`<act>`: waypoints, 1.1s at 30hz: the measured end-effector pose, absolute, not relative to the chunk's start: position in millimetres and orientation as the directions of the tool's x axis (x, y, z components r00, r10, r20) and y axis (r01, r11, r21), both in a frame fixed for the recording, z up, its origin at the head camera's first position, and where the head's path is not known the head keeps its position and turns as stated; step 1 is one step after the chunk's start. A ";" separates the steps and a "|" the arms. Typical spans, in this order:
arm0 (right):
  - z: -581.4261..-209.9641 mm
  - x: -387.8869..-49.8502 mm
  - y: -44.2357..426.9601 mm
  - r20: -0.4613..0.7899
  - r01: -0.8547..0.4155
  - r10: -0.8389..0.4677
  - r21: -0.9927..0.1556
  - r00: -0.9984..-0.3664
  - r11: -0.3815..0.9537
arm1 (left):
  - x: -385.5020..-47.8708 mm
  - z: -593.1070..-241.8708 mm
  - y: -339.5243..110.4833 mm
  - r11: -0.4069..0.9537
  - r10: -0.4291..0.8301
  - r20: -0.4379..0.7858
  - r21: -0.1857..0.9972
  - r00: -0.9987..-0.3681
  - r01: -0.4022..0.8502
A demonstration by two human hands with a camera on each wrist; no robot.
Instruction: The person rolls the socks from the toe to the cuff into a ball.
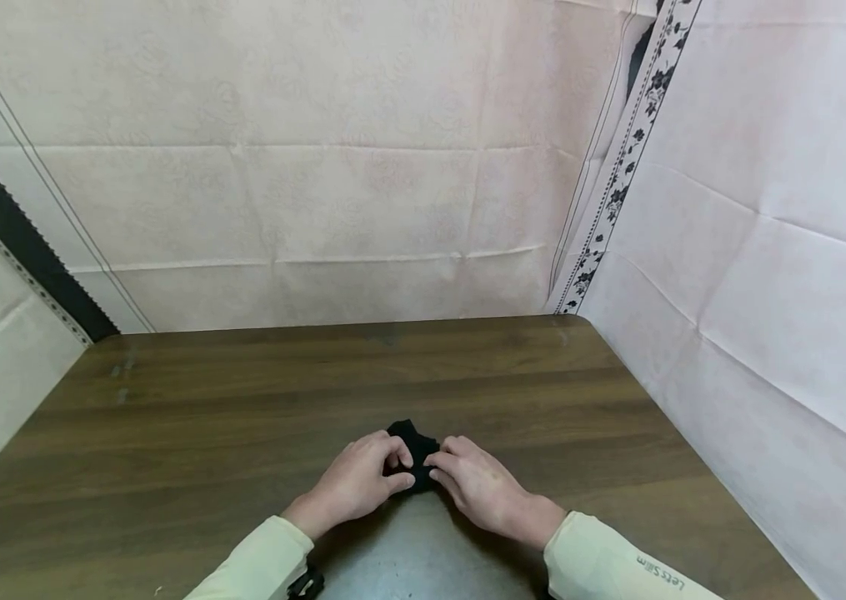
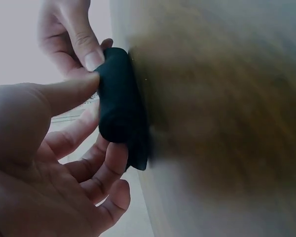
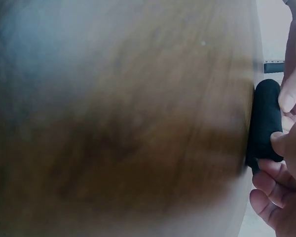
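The rolled black cloth (image 1: 421,473) lies on the wooden table (image 1: 242,400), directly between the left hand (image 1: 361,479) and the right hand (image 1: 484,490). Each hand pinches it with thumb and fingers. Its long axis runs crosswise, hand to hand; a loose portion points toward the table's far edge.
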State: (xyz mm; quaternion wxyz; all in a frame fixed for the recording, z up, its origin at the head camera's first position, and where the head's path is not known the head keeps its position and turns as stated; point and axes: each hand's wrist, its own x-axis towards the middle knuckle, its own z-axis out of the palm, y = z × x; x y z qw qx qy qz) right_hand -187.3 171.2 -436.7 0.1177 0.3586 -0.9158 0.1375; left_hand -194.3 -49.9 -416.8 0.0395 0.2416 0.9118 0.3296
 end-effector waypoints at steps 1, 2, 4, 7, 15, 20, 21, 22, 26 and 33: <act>-436.5 -187.2 171.2 0.315 -0.689 -0.624 -0.168 -0.716 0.705 | -194.1 -416.9 -49.8 0.666 0.469 0.082 0.622 -0.879 0.413; -436.3 -187.3 171.1 0.313 -0.688 -0.623 -0.168 -0.716 0.706 | -194.0 -417.5 -49.8 0.664 0.473 0.079 0.622 -0.878 0.414; -435.9 -187.5 171.0 0.307 -0.684 -0.621 -0.172 -0.721 0.709 | -193.8 -418.3 -49.8 0.662 0.478 0.072 0.625 -0.876 0.413; -435.4 -188.2 170.6 0.299 -0.678 -0.618 -0.170 -0.727 0.715 | -194.3 -419.1 -49.5 0.664 0.479 0.070 0.624 -0.875 0.413; -436.1 -187.2 171.4 0.282 -0.663 -0.608 -0.184 -0.743 0.725 | -196.8 -420.2 -49.5 0.666 0.495 0.049 0.620 -0.868 0.415; -437.6 -187.0 172.6 0.273 -0.655 -0.600 -0.206 -0.752 0.727 | -197.2 -419.7 -49.7 0.673 0.515 0.037 0.602 -0.856 0.430; -437.7 -186.8 172.6 0.275 -0.654 -0.599 -0.205 -0.752 0.728 | -197.2 -419.5 -49.7 0.673 0.517 0.036 0.599 -0.855 0.433; -437.7 -186.7 172.8 0.280 -0.654 -0.597 -0.206 -0.752 0.728 | -197.1 -419.0 -49.6 0.674 0.520 0.037 0.596 -0.854 0.436; -436.9 -187.0 173.0 0.330 -0.673 -0.599 -0.195 -0.730 0.713 | -196.6 -417.3 -49.9 0.678 0.528 0.042 0.581 -0.848 0.451; -435.9 -188.0 173.2 0.357 -0.693 -0.606 -0.205 -0.711 0.691 | -199.4 -417.5 -50.7 0.682 0.536 0.050 0.562 -0.843 0.468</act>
